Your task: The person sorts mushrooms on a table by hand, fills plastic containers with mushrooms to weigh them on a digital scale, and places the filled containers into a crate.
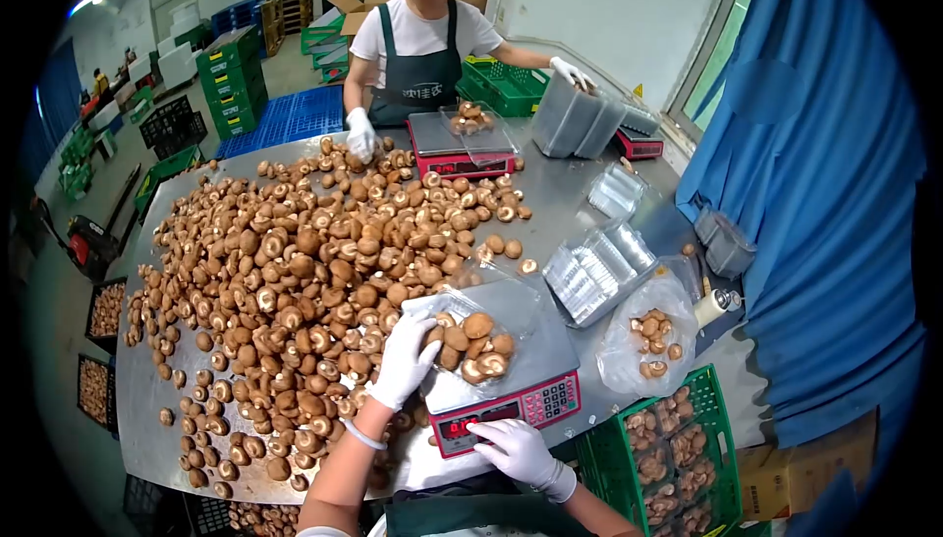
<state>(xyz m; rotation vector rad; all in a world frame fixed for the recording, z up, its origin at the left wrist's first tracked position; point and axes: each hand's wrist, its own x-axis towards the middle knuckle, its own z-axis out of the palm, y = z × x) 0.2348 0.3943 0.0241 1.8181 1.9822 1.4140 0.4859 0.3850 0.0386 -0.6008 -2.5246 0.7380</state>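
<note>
My left hand (405,362), in a white glove, is at the left side of a clear plastic box (503,385) on a red electronic scale (560,348). Its thumb and forefinger close around a brown mushroom (433,337) at the box's edge. Several mushrooms (478,326) lie inside the box, whose clear lid stands raised behind them. My gloved right hand (523,452) is at the scale's front, fingers stretched out and tips touching or just before the lit red display (458,428). The keypad is uncovered beside it.
A large mushroom pile (285,291) covers the metal table's left. Opposite, a co-worker (422,46) stands by a second scale (444,149). Stacked clear boxes (599,272) and a plastic bag of mushrooms (643,340) are at right. Below sits a green crate (722,429) with packed boxes.
</note>
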